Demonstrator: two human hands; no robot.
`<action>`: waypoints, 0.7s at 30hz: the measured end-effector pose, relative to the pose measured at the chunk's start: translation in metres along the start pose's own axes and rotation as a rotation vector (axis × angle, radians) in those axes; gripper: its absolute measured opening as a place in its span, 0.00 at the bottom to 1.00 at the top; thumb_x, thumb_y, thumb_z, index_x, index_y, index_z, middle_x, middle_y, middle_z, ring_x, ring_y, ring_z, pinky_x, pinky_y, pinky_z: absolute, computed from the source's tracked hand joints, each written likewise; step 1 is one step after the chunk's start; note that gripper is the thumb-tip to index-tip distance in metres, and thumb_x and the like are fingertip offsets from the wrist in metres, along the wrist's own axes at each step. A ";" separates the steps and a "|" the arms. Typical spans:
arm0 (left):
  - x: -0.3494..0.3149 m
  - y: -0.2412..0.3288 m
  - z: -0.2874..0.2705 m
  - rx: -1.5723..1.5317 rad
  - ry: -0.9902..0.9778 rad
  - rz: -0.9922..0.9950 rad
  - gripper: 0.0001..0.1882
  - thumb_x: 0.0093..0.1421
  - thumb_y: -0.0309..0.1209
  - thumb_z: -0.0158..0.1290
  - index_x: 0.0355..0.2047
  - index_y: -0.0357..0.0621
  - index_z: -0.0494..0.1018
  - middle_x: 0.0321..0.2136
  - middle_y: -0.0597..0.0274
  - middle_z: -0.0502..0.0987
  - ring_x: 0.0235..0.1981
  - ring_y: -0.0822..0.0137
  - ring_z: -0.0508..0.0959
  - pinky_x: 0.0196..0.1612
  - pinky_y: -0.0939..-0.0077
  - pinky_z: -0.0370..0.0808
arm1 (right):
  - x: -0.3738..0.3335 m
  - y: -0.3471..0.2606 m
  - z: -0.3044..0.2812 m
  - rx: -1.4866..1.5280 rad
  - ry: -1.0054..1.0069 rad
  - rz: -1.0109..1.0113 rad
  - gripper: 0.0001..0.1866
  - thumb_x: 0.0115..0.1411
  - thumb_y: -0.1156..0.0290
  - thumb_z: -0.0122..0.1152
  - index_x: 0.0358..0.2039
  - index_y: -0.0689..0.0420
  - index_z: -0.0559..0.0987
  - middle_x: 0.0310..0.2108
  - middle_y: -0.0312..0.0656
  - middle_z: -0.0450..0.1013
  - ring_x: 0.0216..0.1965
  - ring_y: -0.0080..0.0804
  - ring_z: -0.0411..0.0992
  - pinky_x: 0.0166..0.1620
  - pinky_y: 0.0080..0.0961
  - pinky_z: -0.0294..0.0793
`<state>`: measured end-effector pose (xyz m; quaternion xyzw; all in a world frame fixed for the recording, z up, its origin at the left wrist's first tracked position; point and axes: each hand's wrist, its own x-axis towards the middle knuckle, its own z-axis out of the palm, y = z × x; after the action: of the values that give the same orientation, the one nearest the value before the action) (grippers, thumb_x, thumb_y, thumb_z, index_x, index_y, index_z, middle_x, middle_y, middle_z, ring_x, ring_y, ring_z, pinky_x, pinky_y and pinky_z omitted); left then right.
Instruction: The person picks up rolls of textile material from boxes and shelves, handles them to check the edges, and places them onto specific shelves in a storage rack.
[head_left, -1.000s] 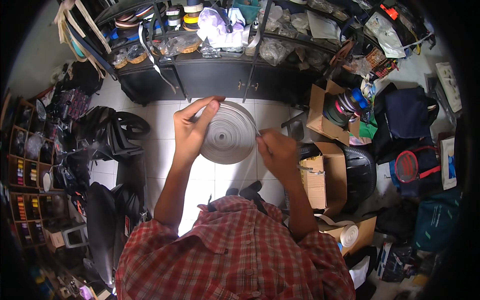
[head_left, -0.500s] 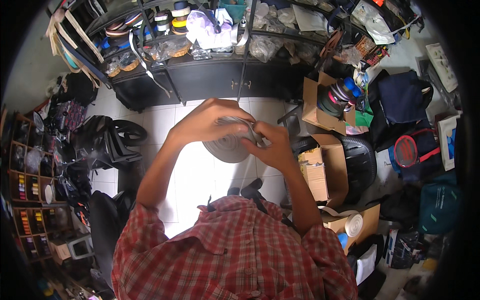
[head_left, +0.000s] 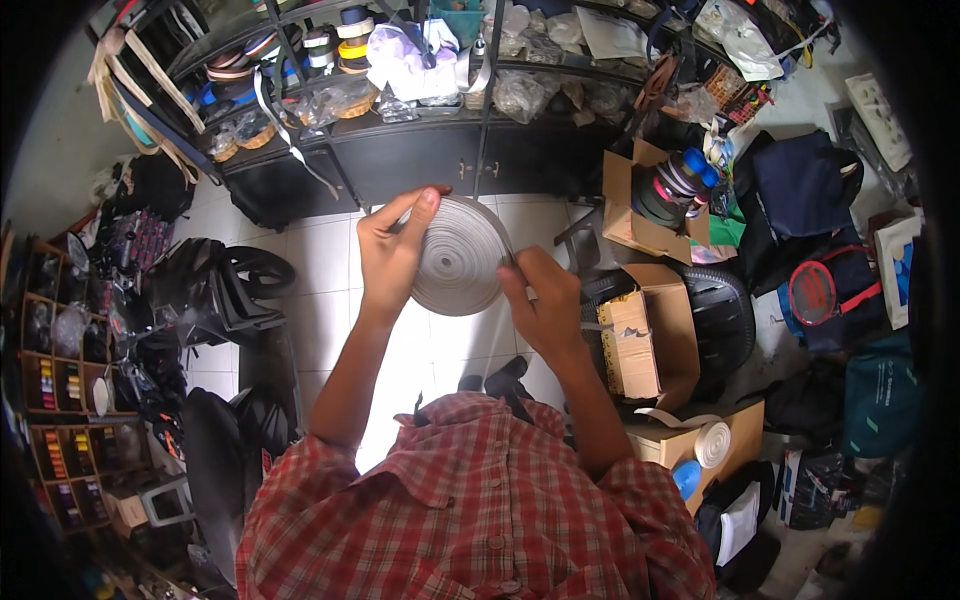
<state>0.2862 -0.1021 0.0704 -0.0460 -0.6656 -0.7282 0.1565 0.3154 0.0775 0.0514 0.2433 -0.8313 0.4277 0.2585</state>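
A large flat coil of grey webbing strap [head_left: 455, 262] is held up in front of me, its round spiral face toward me. My left hand [head_left: 398, 245] grips the coil's upper left rim, with the thumb pointing up along the edge and the fingers behind. On the other side, my right hand [head_left: 540, 290] pinches the strap at the right rim between thumb and fingers. The fingers behind the coil are partly hidden.
Dark shelves [head_left: 400, 128] with ribbon rolls and plastic bags stand ahead. An open carton with rolls [head_left: 625, 210] and another cardboard box [head_left: 672, 340] sit at right, beside a white strap roll [head_left: 712, 445]. A motorbike [head_left: 215, 285] is at left, near thread racks [head_left: 62, 420].
My left hand has shifted from over the coil's top to its left rim, uncovering the spiral face. My right hand has moved slightly right and down, still pinching the strap.
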 end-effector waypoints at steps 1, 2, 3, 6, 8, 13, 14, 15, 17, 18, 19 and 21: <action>-0.001 -0.003 0.002 -0.032 0.034 -0.021 0.15 0.62 0.36 0.55 0.37 0.34 0.79 0.32 0.58 0.81 0.35 0.73 0.77 0.41 0.80 0.72 | -0.001 0.000 0.000 -0.013 0.002 0.016 0.14 0.55 0.68 0.65 0.23 0.60 0.69 0.20 0.43 0.68 0.17 0.33 0.67 0.21 0.28 0.66; -0.003 -0.006 0.002 -0.063 0.068 -0.041 0.15 0.61 0.36 0.55 0.37 0.33 0.79 0.32 0.57 0.81 0.35 0.73 0.76 0.41 0.80 0.72 | -0.002 0.000 -0.001 -0.013 0.001 0.016 0.14 0.55 0.68 0.65 0.23 0.60 0.69 0.20 0.43 0.68 0.17 0.33 0.67 0.21 0.28 0.66; -0.003 -0.010 0.003 -0.063 0.067 -0.040 0.15 0.61 0.36 0.55 0.37 0.33 0.79 0.32 0.57 0.81 0.35 0.73 0.76 0.41 0.80 0.72 | -0.003 0.001 -0.002 -0.006 -0.039 0.051 0.13 0.53 0.71 0.66 0.23 0.61 0.69 0.20 0.44 0.67 0.18 0.34 0.69 0.23 0.27 0.67; -0.005 -0.018 0.003 -0.043 0.116 -0.032 0.15 0.61 0.35 0.55 0.37 0.34 0.80 0.31 0.58 0.81 0.34 0.73 0.76 0.41 0.79 0.72 | -0.009 0.007 -0.005 0.016 -0.111 0.133 0.14 0.49 0.73 0.69 0.24 0.62 0.70 0.19 0.44 0.68 0.19 0.32 0.71 0.25 0.24 0.69; -0.006 -0.022 0.005 -0.057 0.130 -0.042 0.14 0.61 0.35 0.55 0.37 0.34 0.80 0.31 0.58 0.81 0.34 0.73 0.76 0.40 0.79 0.72 | -0.014 0.011 -0.008 0.032 -0.142 0.183 0.14 0.48 0.72 0.70 0.24 0.62 0.70 0.19 0.43 0.69 0.19 0.29 0.71 0.26 0.22 0.70; -0.011 -0.036 0.018 -0.011 0.076 0.033 0.12 0.61 0.33 0.55 0.35 0.34 0.78 0.31 0.59 0.80 0.32 0.71 0.76 0.38 0.78 0.72 | -0.029 0.024 -0.006 0.410 0.030 0.326 0.12 0.47 0.73 0.70 0.26 0.62 0.73 0.17 0.38 0.69 0.19 0.22 0.69 0.24 0.19 0.69; -0.010 -0.039 0.020 0.025 0.000 0.107 0.11 0.60 0.33 0.55 0.34 0.35 0.78 0.32 0.58 0.79 0.31 0.70 0.76 0.37 0.77 0.72 | -0.031 0.027 -0.011 0.408 0.037 0.329 0.12 0.47 0.73 0.70 0.26 0.62 0.73 0.17 0.38 0.69 0.19 0.22 0.69 0.24 0.19 0.69; -0.007 -0.037 0.017 0.026 -0.003 0.103 0.11 0.60 0.33 0.55 0.34 0.35 0.78 0.32 0.58 0.79 0.31 0.70 0.76 0.37 0.77 0.72 | -0.030 0.027 -0.020 0.314 -0.032 0.305 0.12 0.47 0.73 0.70 0.27 0.62 0.74 0.17 0.38 0.68 0.18 0.21 0.67 0.23 0.19 0.67; 0.007 -0.023 0.010 0.302 -0.323 0.267 0.10 0.57 0.31 0.57 0.35 0.38 0.76 0.33 0.58 0.78 0.32 0.66 0.77 0.35 0.76 0.73 | -0.025 0.025 -0.034 0.212 -0.092 0.281 0.12 0.47 0.73 0.69 0.27 0.63 0.74 0.16 0.38 0.67 0.17 0.21 0.65 0.22 0.20 0.65; 0.012 -0.006 0.012 0.375 -0.489 0.316 0.10 0.54 0.27 0.58 0.37 0.38 0.76 0.38 0.55 0.77 0.38 0.62 0.77 0.39 0.72 0.72 | -0.024 0.026 -0.038 0.167 -0.115 0.258 0.12 0.47 0.73 0.69 0.26 0.63 0.73 0.16 0.40 0.66 0.17 0.24 0.63 0.22 0.23 0.65; 0.016 0.005 0.017 0.379 -0.496 0.312 0.10 0.54 0.27 0.58 0.37 0.38 0.76 0.38 0.55 0.77 0.38 0.62 0.77 0.39 0.72 0.72 | -0.021 0.025 -0.041 0.130 -0.144 0.237 0.13 0.48 0.72 0.69 0.25 0.63 0.72 0.16 0.42 0.65 0.17 0.27 0.62 0.23 0.27 0.66; 0.025 0.017 0.030 0.483 -0.847 0.435 0.16 0.50 0.28 0.60 0.41 0.40 0.76 0.37 0.54 0.77 0.38 0.59 0.77 0.38 0.70 0.72 | -0.014 0.021 -0.044 0.112 -0.143 0.168 0.13 0.47 0.71 0.69 0.26 0.63 0.73 0.17 0.42 0.65 0.16 0.26 0.63 0.22 0.25 0.64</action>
<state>0.2638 -0.0782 0.0971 -0.4356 -0.7943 -0.4226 0.0278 0.3222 0.1282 0.0522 0.2167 -0.8399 0.4753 0.1475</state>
